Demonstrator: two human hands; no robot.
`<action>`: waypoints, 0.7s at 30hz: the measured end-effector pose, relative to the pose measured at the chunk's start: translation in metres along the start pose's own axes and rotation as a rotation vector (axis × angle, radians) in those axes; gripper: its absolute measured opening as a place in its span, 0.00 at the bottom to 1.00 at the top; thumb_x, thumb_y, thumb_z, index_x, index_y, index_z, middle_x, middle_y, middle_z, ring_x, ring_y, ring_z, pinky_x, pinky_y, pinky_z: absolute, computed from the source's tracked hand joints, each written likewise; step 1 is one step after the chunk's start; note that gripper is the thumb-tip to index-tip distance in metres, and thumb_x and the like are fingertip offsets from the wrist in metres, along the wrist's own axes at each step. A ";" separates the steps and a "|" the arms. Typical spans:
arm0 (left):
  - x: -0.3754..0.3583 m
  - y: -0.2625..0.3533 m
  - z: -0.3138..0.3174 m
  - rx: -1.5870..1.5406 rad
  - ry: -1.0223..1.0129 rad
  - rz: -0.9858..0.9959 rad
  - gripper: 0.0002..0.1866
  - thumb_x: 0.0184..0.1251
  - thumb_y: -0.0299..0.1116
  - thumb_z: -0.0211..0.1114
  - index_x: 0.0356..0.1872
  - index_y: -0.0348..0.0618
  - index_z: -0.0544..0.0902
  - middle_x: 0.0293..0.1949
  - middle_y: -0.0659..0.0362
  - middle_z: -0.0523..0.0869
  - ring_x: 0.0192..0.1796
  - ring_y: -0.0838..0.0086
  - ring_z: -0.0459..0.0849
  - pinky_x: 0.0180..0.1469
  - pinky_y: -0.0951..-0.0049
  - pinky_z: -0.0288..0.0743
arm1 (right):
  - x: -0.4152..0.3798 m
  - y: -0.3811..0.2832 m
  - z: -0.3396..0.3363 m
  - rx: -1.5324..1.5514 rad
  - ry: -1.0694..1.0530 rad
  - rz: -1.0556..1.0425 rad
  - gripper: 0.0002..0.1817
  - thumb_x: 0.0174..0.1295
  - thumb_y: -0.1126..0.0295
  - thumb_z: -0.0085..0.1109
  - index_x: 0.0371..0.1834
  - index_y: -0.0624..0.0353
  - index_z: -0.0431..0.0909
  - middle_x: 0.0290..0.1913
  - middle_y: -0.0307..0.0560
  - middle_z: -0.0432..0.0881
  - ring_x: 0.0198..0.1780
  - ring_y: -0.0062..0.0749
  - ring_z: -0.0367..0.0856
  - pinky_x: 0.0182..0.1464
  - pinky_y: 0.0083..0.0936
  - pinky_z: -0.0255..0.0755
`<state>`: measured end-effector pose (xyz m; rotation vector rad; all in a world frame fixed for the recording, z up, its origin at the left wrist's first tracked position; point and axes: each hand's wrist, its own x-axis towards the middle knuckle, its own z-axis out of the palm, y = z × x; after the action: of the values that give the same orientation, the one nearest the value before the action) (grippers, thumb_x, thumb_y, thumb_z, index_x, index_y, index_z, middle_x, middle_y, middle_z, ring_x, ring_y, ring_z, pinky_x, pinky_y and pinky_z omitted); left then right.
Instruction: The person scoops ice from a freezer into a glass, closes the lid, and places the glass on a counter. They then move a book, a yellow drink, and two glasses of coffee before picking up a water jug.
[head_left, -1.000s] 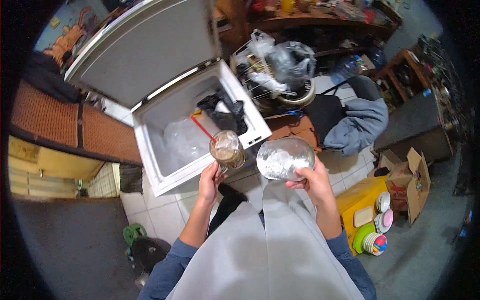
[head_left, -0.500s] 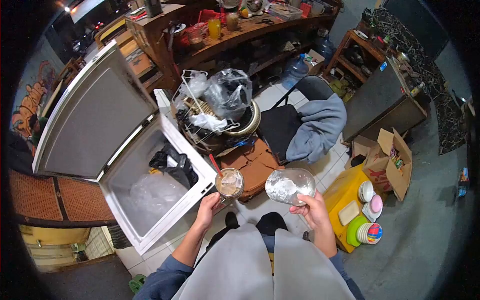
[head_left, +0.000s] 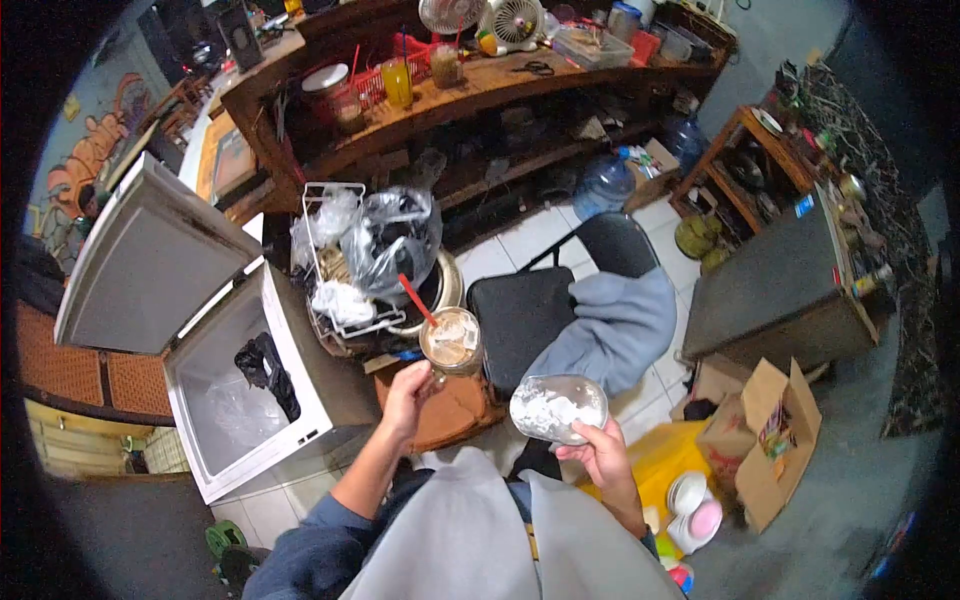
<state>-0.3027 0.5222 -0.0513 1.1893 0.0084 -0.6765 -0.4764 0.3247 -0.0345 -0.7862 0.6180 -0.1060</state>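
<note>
My left hand (head_left: 408,398) is closed around the handle of a glass mug (head_left: 451,345) of brown iced drink, with a red straw (head_left: 416,300) leaning out of it. In my right hand (head_left: 598,455) is a clear rounded container (head_left: 560,409), its near edge pinched between thumb and fingers; white, frosty-looking stuff shows in it. Both are held up in front of me, the mug to the left and a little farther forward. Left of my arm stands a chest freezer (head_left: 312,385) with its lid (head_left: 160,255) raised and plastic bags inside.
A black chair (head_left: 525,325) with a grey-blue cloth (head_left: 625,325) is ahead. A wire rack with bags (head_left: 395,235) stands beside the freezer. Farther back runs a wooden counter (head_left: 510,85) with drinks and fans. At right are an open cardboard box (head_left: 765,480) and several bowls (head_left: 690,495).
My view has turned and shifted toward the counter and chair, so the freezer now sits farther left. Both hands still hold the mug and the container.
</note>
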 end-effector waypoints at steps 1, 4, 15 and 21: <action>0.012 -0.002 0.017 -0.030 -0.012 0.003 0.12 0.58 0.41 0.47 0.19 0.48 0.68 0.15 0.70 0.62 0.21 0.84 0.63 0.33 0.79 0.63 | 0.010 -0.024 -0.006 0.000 -0.022 0.006 0.20 0.49 0.76 0.47 0.47 0.63 0.57 0.36 0.53 0.73 0.23 0.34 0.77 0.23 0.26 0.75; 0.041 -0.004 0.068 -0.064 0.111 -0.027 0.16 0.58 0.41 0.46 0.14 0.50 0.60 0.14 0.70 0.58 0.19 0.84 0.59 0.31 0.79 0.62 | 0.036 -0.085 -0.026 -0.127 -0.054 0.006 0.21 0.49 0.76 0.46 0.48 0.64 0.55 0.36 0.53 0.73 0.24 0.35 0.77 0.22 0.26 0.75; 0.119 0.075 0.087 0.063 -0.053 0.037 0.17 0.59 0.42 0.46 0.14 0.50 0.59 0.13 0.69 0.57 0.17 0.84 0.56 0.32 0.80 0.60 | 0.097 -0.125 -0.009 -0.038 -0.063 -0.095 0.17 0.49 0.74 0.45 0.44 0.65 0.59 0.32 0.54 0.74 0.19 0.36 0.76 0.20 0.25 0.74; 0.199 0.110 0.100 0.080 0.010 0.053 0.16 0.58 0.43 0.48 0.14 0.52 0.60 0.13 0.70 0.58 0.18 0.83 0.57 0.33 0.78 0.60 | 0.141 -0.134 0.003 -0.005 -0.112 0.086 0.18 0.49 0.75 0.45 0.44 0.66 0.60 0.33 0.54 0.74 0.21 0.34 0.76 0.21 0.24 0.74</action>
<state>-0.1229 0.3640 0.0120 1.2660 -0.0417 -0.6295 -0.3418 0.1872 -0.0081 -0.7642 0.5455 0.0187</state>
